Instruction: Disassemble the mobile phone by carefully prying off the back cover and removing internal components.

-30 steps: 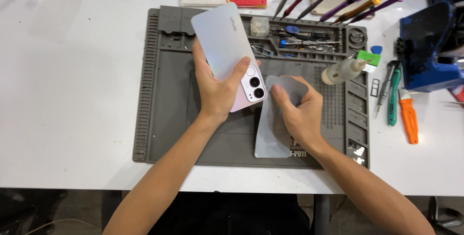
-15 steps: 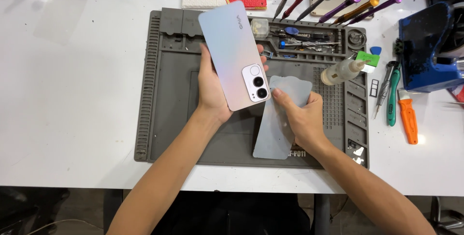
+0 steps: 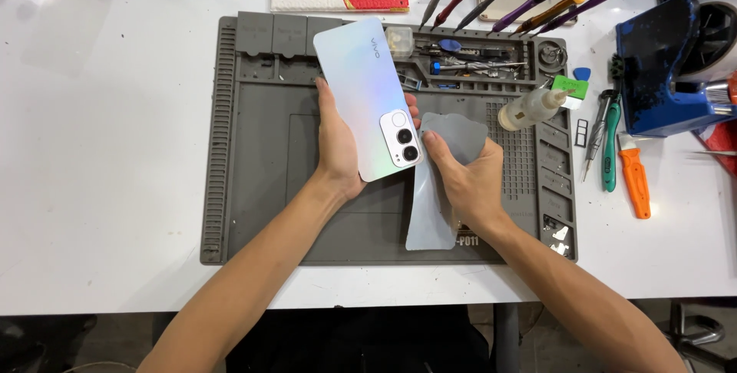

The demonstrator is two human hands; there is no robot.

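On a grey work mat (image 3: pixel 253 189) atop a white table (image 3: pixel 100 150): left hand (image 3: pixel 338 146) gripping a pale phone (image 3: pixel 368 93), right hand (image 3: pixel 468 181) pinching a translucent case (image 3: pixel 434 216); screwdrivers (image 3: pixel 530 1) beyond.

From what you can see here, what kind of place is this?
Probably a phone repair bench: a grey work mat with compartments, a row of precision screwdrivers, and a phone held back side up in the left hand.

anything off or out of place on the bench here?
Nothing spilled or visibly damaged. The small clear bottle lies on its side on the grey mat. Left hand holds the phone back-up; right hand rests on a grey flexible sheet.
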